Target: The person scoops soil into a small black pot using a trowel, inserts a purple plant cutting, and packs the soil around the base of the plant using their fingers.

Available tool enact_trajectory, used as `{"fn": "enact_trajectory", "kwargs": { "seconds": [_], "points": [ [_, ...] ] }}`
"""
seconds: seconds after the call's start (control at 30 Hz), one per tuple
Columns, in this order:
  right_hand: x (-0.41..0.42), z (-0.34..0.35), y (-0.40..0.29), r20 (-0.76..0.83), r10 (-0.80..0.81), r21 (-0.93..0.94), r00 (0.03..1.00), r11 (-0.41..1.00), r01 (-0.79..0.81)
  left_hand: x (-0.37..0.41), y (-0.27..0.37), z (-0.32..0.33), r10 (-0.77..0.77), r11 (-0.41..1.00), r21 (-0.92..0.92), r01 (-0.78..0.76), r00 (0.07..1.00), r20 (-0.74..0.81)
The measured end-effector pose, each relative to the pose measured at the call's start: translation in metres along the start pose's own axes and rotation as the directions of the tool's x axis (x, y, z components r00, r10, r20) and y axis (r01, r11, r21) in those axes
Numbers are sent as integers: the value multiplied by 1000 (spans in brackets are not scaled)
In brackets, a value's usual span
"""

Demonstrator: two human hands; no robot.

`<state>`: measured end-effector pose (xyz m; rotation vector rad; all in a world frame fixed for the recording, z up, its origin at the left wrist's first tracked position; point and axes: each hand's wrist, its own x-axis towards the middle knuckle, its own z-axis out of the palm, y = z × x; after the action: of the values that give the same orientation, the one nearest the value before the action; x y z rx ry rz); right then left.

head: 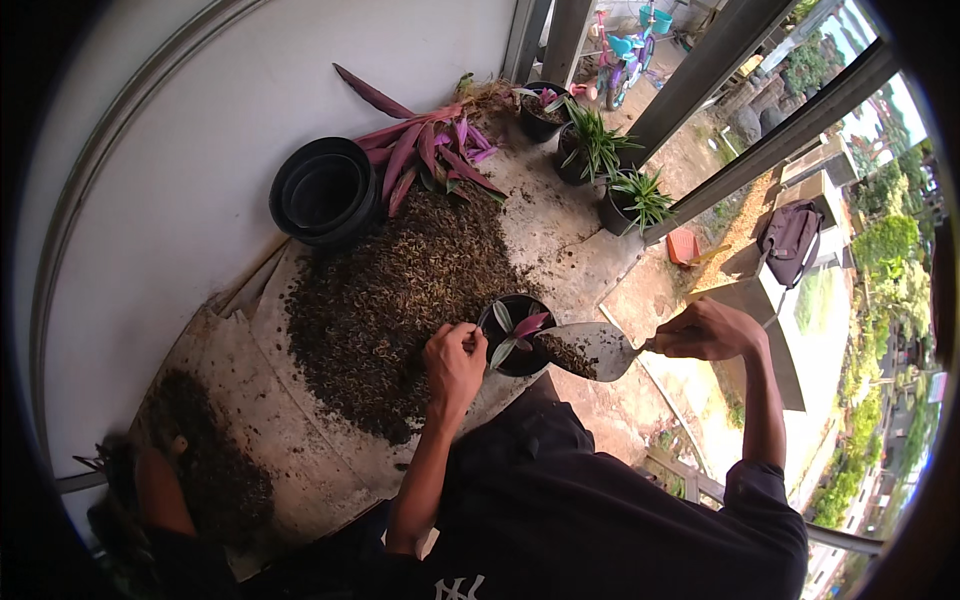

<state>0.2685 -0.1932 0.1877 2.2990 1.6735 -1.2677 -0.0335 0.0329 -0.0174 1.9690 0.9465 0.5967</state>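
My left hand (456, 363) grips the near-left rim of a small black plastic plant pot (545, 306), which holds a young plant with green and pink leaves (531, 324). In my right hand (703, 330) is the handle of a metal trowel (611, 351). The trowel's blade carries dark potting mix (568, 355) and its tip is over the pot's right rim. To the left of the pot lies a large heap of brown potting mix (390, 292).
Nested black pots (326, 191) stand by the white wall, beside uprooted purple-leaved plants (420, 146). Several potted plants (592, 142) line the metal posts. Another person's arm (163, 491) is at lower left, near a smaller soil pile (217, 457). An orange dustpan (682, 246) lies beyond.
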Motion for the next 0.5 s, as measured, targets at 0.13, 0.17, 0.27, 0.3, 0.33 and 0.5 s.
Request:
{"fn": "enact_trajectory", "kwargs": {
  "seconds": [0.13,0.17,0.27,0.3,0.33,0.5],
  "points": [
    [9,-5,-6,71,39,-46,997,998,-36,-3,1,-1,-15,999,-34,15,1000,3],
    [12,-7,-9,94,54,-51,994,998,-49,-3,3,-2,-16,999,-42,16,1000,4],
    [21,-10,-8,167,79,-91,983,994,-65,-4,3,-2,-37,999,-38,38,999,21],
    [23,-12,-9,173,89,-89,981,993,-74,-4,3,-1,-48,998,-30,48,998,28],
    [25,-14,-12,179,98,-87,979,993,-83,-4,3,-1,-55,998,-36,56,998,31],
    [31,-21,-5,191,109,-108,976,990,-90,-6,4,-2,-45,998,-32,46,999,25]
  ]
}}
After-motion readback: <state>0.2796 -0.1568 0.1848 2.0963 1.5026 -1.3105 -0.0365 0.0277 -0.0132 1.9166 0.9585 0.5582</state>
